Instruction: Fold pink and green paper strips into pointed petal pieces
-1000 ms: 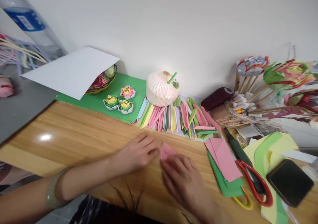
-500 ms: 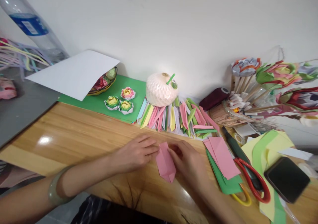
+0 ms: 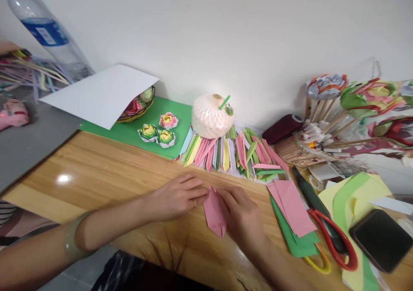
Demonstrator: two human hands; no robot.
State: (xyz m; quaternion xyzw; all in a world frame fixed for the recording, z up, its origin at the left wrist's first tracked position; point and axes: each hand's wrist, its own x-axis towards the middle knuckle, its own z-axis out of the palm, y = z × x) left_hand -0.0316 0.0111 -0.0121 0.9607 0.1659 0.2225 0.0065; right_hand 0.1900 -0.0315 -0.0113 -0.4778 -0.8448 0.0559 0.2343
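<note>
A piece of pink paper (image 3: 214, 215) lies on the wooden table between my hands, its near end folded to a point with a crease down the middle. My left hand (image 3: 177, 196) holds its upper left edge with bent fingers; the thumb is hidden beneath them. Along the right edge, the fingers of my right hand (image 3: 241, 211) are closed on the paper near its far corner. To the right, loose pink sheets (image 3: 295, 211) rest on green sheets (image 3: 290, 235). Folded paper strips (image 3: 222, 153) in several colours lie in a row beyond my hands.
Red-handled scissors (image 3: 337, 239) and a black phone (image 3: 382, 239) lie at the right. Behind the strips stands a pale round textured object (image 3: 213, 117). Small paper flowers (image 3: 166, 137) sit on green paper (image 3: 129, 140). Another person's hand (image 3: 9, 48) shows at far left, near a bottle (image 3: 47, 33).
The pink paper came out from under my right hand and now lies lengthwise, its folded end toward me. My right fingers have come down on its right edge. Another person's hand has appeared far left.
</note>
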